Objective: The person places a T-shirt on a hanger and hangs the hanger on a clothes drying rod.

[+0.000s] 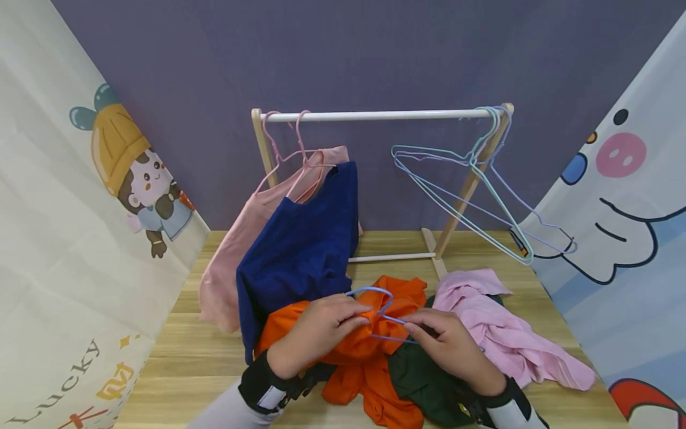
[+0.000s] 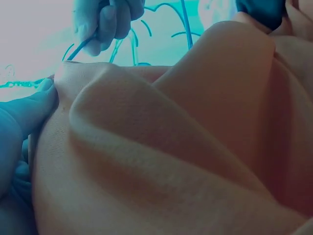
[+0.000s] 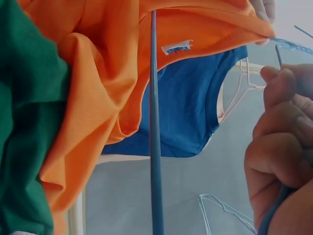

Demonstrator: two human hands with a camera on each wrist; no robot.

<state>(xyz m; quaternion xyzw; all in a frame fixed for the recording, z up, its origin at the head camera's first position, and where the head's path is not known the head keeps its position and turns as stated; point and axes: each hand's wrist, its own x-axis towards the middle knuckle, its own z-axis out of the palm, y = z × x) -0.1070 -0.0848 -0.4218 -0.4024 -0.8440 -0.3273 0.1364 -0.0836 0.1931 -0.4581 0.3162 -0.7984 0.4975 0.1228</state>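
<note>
My left hand [image 1: 321,328] pinches the neckline of an orange shirt [image 1: 367,345], thumb on the near side of the cloth. The shirt's folds fill most of the left wrist view. In my right hand [image 1: 450,345] is a periwinkle-blue hanger [image 1: 394,320], gripped by one shoulder, its hook pointing up and left. The hanger's long bar crosses the right wrist view and meets the orange neckline, where a white label [image 3: 177,47] shows inside. Part of the hanger is hidden by the orange cloth.
Behind stands a rack with a white rail [image 1: 375,115]. On its left hang a pink shirt [image 1: 227,274] and a navy shirt [image 1: 300,238]; several bare hangers [image 1: 477,161] hang at its right end. A dark green garment [image 1: 423,381] and a pink garment [image 1: 498,328] lie on the table.
</note>
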